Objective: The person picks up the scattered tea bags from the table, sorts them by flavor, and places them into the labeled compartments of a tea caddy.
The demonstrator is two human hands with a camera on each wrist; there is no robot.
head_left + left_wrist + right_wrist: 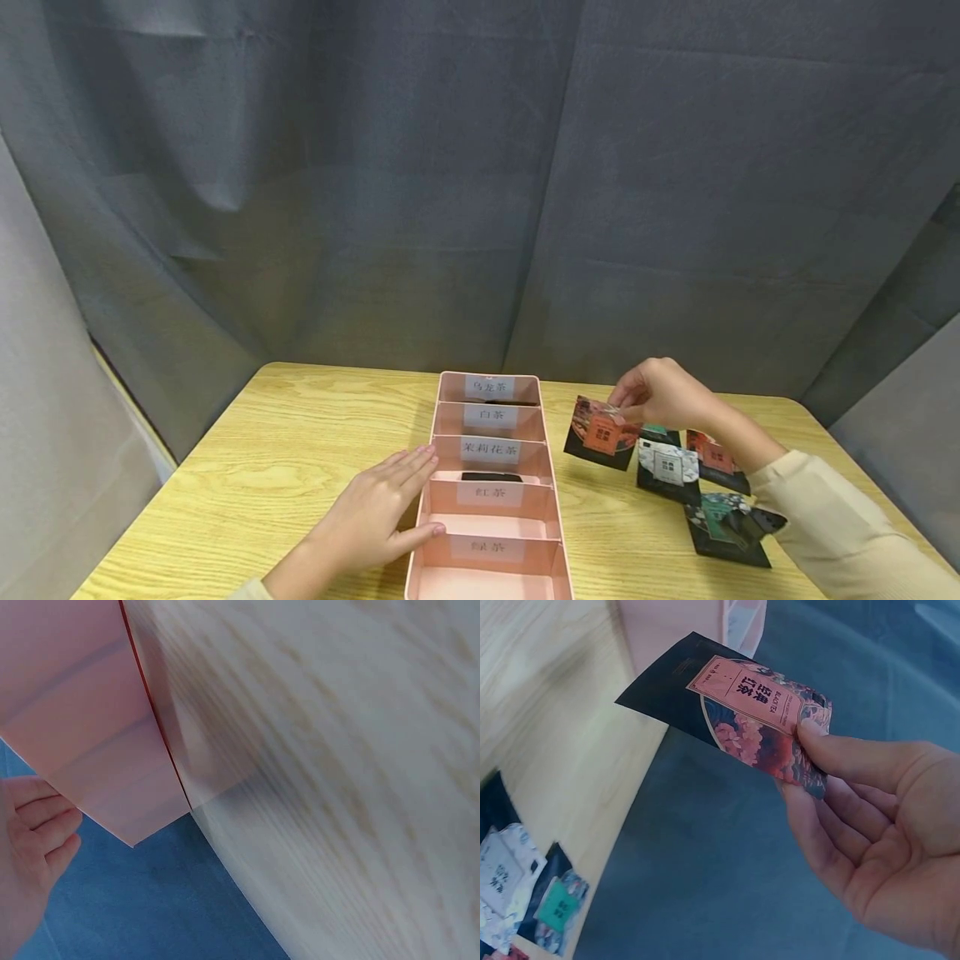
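Right hand (660,393) up off the table, pinching a black tea packet with a red label (600,432) by one corner between thumb and fingertips (832,754). Packet hanging in the air just right of the pink divided box (558,492), level with its middle compartments, clear of the tabletop. Close-up from the right wrist: "BLACK TEA" printed on the red label, dark floral pattern beneath, grip firm on the lower corner only.

Left hand (378,508) flat on the wooden table (262,467), fingers straight and relaxed, thumb and fingertips touching the box's left wall. Nothing held there. Left wrist view blurred, showing only pink wall (90,735) and pale wood grain.

Box standing lengthwise, five compartments, each front carrying a white label in Chinese characters. Something dark lying in the third compartment, and a dark strip showing in the farthest one.

Further packets spread on the table to the right: a white-labelled one (667,471), a red-labelled one (716,462), a teal one (660,433) partly hidden behind the hand, and a green-patterned one (727,529) nearest the sleeve (840,525).
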